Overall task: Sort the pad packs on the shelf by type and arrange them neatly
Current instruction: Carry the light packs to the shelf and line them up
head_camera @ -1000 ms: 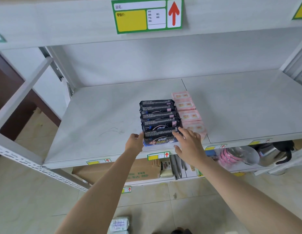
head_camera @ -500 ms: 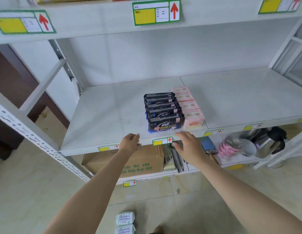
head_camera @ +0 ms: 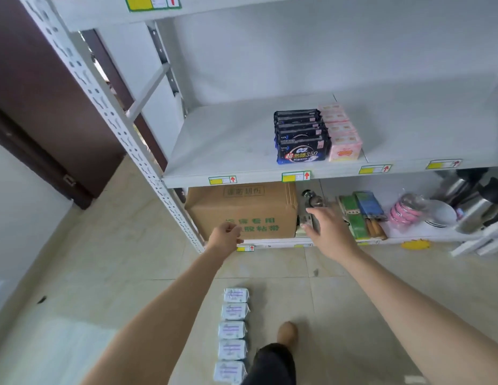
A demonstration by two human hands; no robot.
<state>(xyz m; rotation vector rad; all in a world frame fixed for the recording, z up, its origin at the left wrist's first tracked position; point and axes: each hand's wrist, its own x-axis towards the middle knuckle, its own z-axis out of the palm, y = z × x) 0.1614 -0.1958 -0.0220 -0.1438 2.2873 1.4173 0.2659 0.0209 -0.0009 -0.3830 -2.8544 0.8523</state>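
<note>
On the grey shelf (head_camera: 228, 140) a row of several dark blue pad packs (head_camera: 300, 137) runs front to back, and a row of pink pad packs (head_camera: 342, 134) stands tight against its right side. Several pale blue-white pad packs (head_camera: 233, 333) lie in a line on the tiled floor below. My left hand (head_camera: 227, 238) hangs in front of the lower shelf with its fingers loosely curled and holds nothing. My right hand (head_camera: 327, 228) is spread with straight fingers, empty, in front of the lower shelf. Both hands are well below the packs on the shelf.
A cardboard box (head_camera: 243, 211) fills the left of the lower shelf. To its right are green and blue packets (head_camera: 361, 211), pink rolls (head_camera: 403, 209), bowls and a metal kettle (head_camera: 481, 204). A perforated white upright (head_camera: 125, 134) stands left. My shoe (head_camera: 287, 332) is beside the floor packs.
Both hands have left the front dark blue pack and dropped below the shelf edge to the lower shelf's level. The view has tilted down, showing the packs on the floor.
</note>
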